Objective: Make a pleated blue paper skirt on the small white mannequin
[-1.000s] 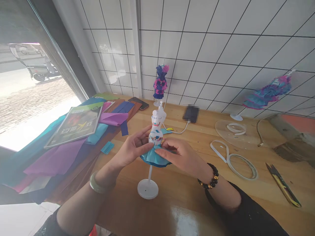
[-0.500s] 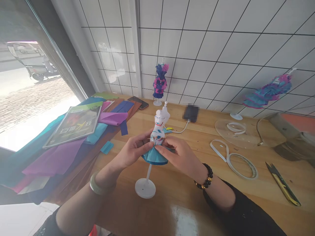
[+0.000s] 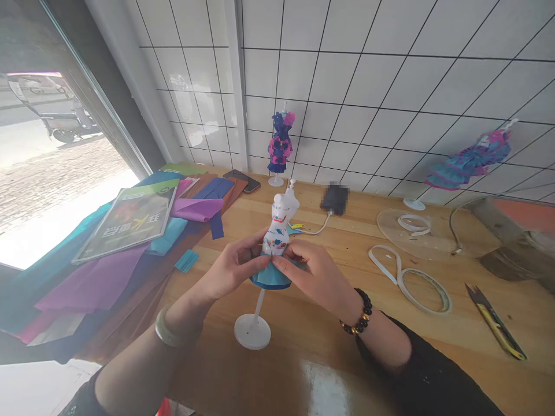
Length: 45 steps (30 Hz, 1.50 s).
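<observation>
In front of me stands a small white mannequin [image 3: 281,212] with coloured marks on its torso, on a thin stem and a round white base [image 3: 252,331]. A pleated light-blue paper skirt [image 3: 269,278] with a darker blue hem wraps around its hips. My left hand [image 3: 239,263] pinches the skirt's top edge at the left, thumb at the front. From the right, my right hand [image 3: 313,267] pinches the same edge, its thumb close to the left one. Both hands are closed; the fingertips behind the mannequin are hidden.
Coloured paper sheets [image 3: 93,283] and a bagged pack [image 3: 125,222] lie at left, near a folded blue piece [image 3: 187,261]. Dressed mannequins [image 3: 280,144] stand by the wall. White tape [image 3: 422,292] and yellow-handled snips [image 3: 496,323] lie at right.
Both hands keep their hold on the skirt's top edge. The mannequin's base has shifted slightly left, and the whole view has moved a little.
</observation>
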{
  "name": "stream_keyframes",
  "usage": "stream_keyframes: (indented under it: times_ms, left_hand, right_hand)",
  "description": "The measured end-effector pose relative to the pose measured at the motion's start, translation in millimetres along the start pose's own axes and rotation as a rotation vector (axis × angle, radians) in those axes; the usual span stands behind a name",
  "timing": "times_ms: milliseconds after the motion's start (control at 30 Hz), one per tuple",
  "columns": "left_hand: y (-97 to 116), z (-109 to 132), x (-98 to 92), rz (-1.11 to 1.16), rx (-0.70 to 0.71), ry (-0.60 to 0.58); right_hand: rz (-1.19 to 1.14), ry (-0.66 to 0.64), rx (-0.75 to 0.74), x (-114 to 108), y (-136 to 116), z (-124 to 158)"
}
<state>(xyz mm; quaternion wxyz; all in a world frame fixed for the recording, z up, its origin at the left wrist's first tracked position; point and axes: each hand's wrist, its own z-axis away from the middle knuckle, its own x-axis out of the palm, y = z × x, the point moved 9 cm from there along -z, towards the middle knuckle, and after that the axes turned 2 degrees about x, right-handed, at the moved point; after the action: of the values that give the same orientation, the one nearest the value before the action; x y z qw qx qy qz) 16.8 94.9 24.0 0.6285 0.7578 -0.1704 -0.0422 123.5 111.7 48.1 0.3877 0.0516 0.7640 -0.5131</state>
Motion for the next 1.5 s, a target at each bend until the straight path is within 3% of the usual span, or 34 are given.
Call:
stream_keyframes:
  times_ms: [333, 767, 1500]
  left_hand:
    - [4, -2, -6.0, 0.012, 0.045, 0.049]
    - [3, 2, -10.4, -0.060, 0.022, 0.100]
    - [6, 1, -9.8, 0.014, 0.104, 0.065]
  right_hand:
    - [-0.051, -0.022, -0.018, -9, -12, 4]
    - [-0.087, -0.083, -0.127, -4, -25, 9]
    - [-0.157, -0.054, -0.039, -6, -17, 8]
